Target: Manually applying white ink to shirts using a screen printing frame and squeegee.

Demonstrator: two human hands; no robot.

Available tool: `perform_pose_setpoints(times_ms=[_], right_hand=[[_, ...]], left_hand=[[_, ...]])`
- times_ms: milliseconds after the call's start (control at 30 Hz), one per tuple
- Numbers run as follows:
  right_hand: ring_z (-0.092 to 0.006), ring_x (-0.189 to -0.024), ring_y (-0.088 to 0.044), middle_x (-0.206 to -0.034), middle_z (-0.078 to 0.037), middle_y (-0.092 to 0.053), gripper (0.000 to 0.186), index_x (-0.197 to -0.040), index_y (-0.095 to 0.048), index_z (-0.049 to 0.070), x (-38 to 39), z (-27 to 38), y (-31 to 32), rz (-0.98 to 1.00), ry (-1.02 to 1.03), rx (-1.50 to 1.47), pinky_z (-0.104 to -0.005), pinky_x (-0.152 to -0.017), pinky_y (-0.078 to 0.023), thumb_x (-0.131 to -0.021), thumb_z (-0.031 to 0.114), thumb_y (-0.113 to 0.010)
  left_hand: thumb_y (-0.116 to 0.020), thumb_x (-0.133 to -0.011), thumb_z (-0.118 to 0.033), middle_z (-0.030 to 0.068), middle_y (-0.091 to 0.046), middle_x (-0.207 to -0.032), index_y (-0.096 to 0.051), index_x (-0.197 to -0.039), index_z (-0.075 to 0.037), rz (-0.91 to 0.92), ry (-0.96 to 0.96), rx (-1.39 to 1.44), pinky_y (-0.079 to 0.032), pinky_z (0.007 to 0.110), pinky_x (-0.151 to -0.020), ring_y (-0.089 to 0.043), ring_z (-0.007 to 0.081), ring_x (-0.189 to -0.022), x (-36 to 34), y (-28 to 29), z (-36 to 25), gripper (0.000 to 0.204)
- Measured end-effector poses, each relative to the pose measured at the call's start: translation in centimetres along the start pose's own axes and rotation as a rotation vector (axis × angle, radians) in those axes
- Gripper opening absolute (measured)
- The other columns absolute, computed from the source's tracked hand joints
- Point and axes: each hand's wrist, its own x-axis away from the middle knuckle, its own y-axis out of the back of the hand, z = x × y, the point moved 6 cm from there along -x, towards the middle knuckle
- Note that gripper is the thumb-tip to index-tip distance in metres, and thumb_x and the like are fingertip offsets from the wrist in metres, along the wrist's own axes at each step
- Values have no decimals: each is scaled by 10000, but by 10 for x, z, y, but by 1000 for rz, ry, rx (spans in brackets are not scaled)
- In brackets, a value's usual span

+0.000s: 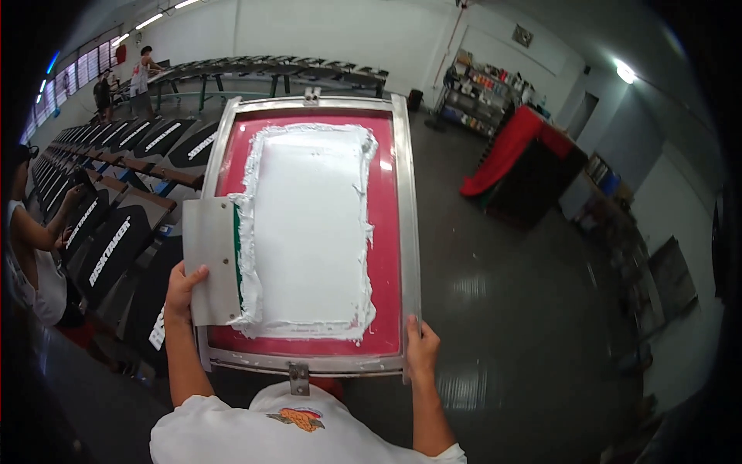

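A screen printing frame (412, 232) with metal sides and a red-pink border is held up in front of my body. Thick white ink (309, 224) covers its middle, heaped in ridges round the edges. On the frame's left side rests a squeegee (210, 263) with a pale handle, its green blade against the ink. My left hand (182, 288) is closed at the left, thumb on the squeegee's handle; its other fingers are hidden beneath. Near the lower right corner, my right hand (422, 346) grips the frame's metal side. A metal hinge bracket (299, 379) sticks out from the near edge.
Rows of black printing pallets with shirts (112, 240) run along the left. One person (35, 255) stands close at the left; others work farther back. Behind are a long table (270, 69), a shelf of containers (487, 89) and a dark box with red cloth (525, 155).
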Motion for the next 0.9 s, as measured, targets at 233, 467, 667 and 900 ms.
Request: perform_pose_setpoints(times_ms=[233,467,667,900], right_hand=[[-56,-701,-454,-717,16,-571,314,-913,-656,-23,28,1,-12,-80,22,-14,-251,-629,-415,-895,287,-608],[-104,-767,-545,-857,-52,-651,349,-1019,-647,-43,72,-9,-31,-262,27,-17,-270,-703,-447,-901,283,-600],[-107,-803,-550,-886,-60,-650,358,-1022,-646,-48,60,-40,-57,-272,25,-144,-268,-740,-445,-908,285,-587],[-97,-779,-533,-851,-52,-646,355,-987,-651,-45,-41,-60,-81,-126,77,-119,-265,-712,-434,-911,294,-582]], left_hand=[[-758,-733,-198,98,-649,-950,-592,-1059,36,92,4,107,-508,307,-748,-625,164,-818,-26,26,39,434],[-769,-715,-152,107,-654,-941,-584,-1086,54,302,116,223,-521,306,-730,-639,176,-771,-68,30,73,463],[-774,-706,-147,122,-657,-925,-588,-1075,57,359,101,195,-521,309,-734,-643,180,-768,-96,32,84,461],[-775,-697,-137,128,-659,-920,-594,-1068,55,197,65,152,-517,318,-746,-646,194,-766,-116,24,109,456]])
